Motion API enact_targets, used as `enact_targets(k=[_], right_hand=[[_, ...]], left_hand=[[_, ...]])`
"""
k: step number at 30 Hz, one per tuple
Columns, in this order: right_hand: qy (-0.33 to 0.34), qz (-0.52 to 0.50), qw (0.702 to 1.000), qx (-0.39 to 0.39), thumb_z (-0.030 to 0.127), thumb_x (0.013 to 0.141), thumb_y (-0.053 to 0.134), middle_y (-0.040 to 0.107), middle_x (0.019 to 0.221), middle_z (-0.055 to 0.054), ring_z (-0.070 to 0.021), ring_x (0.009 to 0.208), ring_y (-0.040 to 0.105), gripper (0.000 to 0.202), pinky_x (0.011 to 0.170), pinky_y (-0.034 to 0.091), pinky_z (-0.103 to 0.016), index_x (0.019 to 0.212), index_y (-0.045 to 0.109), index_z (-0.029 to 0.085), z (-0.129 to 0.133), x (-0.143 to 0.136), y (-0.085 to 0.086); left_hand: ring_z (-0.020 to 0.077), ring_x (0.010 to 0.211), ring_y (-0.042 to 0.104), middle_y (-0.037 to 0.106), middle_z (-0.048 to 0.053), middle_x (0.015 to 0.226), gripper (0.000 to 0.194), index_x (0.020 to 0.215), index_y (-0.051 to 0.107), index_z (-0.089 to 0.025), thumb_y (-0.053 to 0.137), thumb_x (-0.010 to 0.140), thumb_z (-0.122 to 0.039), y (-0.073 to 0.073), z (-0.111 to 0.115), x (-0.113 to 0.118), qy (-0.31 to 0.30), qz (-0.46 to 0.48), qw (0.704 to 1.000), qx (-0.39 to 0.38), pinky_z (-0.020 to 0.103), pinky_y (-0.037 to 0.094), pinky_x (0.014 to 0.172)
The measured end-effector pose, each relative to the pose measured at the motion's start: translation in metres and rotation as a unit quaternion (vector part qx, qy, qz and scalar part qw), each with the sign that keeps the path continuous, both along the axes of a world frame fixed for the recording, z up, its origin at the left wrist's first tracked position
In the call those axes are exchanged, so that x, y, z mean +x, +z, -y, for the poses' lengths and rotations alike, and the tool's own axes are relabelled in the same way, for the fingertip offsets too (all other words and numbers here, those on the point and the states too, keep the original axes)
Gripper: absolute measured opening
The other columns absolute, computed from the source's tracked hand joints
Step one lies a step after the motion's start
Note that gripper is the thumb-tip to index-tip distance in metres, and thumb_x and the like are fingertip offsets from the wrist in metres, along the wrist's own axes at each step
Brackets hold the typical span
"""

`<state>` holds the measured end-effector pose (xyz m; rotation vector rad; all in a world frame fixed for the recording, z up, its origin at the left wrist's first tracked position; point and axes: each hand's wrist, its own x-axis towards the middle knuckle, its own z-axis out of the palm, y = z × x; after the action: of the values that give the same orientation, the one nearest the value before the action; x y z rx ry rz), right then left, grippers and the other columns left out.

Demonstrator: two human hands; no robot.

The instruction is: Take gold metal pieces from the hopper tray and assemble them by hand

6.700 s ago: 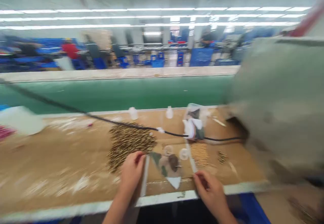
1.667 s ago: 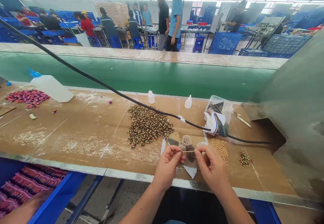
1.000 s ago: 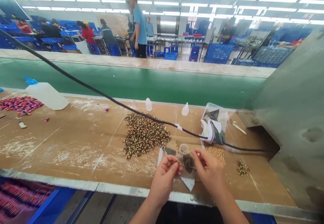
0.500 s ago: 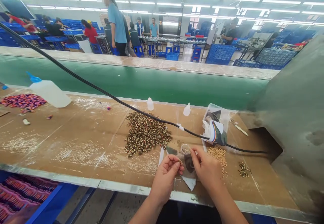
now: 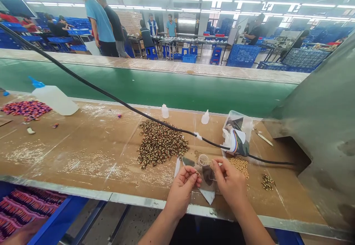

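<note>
My left hand (image 5: 181, 189) is closed in a pinch on a small gold-and-dark piece, mostly covered by the fingertips. It looks like the pieces in the large pile (image 5: 161, 143) just beyond. My right hand (image 5: 232, 181) pinches a thin light stick (image 5: 208, 161), its far end at a small round clear cup (image 5: 203, 157). Under both hands lies a camouflage cloth (image 5: 208, 178) with a white corner. Tan round bits (image 5: 240, 166) are heaped just past my right hand, and a few gold-and-dark pieces (image 5: 267, 182) lie farther right.
A black cable (image 5: 122, 102) crosses above the table. Two small white bottles (image 5: 205, 117) and a clear bin (image 5: 246, 121) stand at the back. To the left are a big white jug (image 5: 57, 100) and pink-purple pieces (image 5: 26, 109). A metal panel (image 5: 327, 134) bounds the right side.
My right hand has shifted slightly right and up with the stick, whose end stays at the cup. My left hand keeps its pinch. In the background, walking people have moved left.
</note>
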<state>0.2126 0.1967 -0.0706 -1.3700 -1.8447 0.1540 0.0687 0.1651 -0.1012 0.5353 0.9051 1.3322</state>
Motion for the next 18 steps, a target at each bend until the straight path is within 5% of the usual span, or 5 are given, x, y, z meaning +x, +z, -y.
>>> enact_targets(k=[7,18], right_hand=[[0.006,-0.162,0.981,-0.107,0.045,0.09,0.047,0.042,0.048,0.004,-0.0085,0.04,0.038,0.034,0.04,0.028,-0.02,0.08,0.059,0.015,0.017,0.002,0.004],[0.055,-0.145,0.982,-0.11,0.042,0.089,0.047,0.042,0.046,0.004,-0.0081,0.038,0.038,0.031,0.037,0.027,-0.019,0.077,0.06,0.015,0.02,-0.001,0.003]], left_hand=[[0.0104,0.066,0.054,0.056,0.001,0.072,0.039,0.08,0.053,-0.013,0.078,0.063,-0.037,-0.002,0.0,0.0,0.0,0.008,1.0,-0.005,0.022,0.042,0.062],[0.0102,0.065,0.054,0.055,0.001,0.071,0.037,0.08,0.054,-0.013,0.078,0.064,-0.036,-0.002,-0.001,0.0,-0.002,0.016,1.0,-0.004,0.022,0.042,0.062]])
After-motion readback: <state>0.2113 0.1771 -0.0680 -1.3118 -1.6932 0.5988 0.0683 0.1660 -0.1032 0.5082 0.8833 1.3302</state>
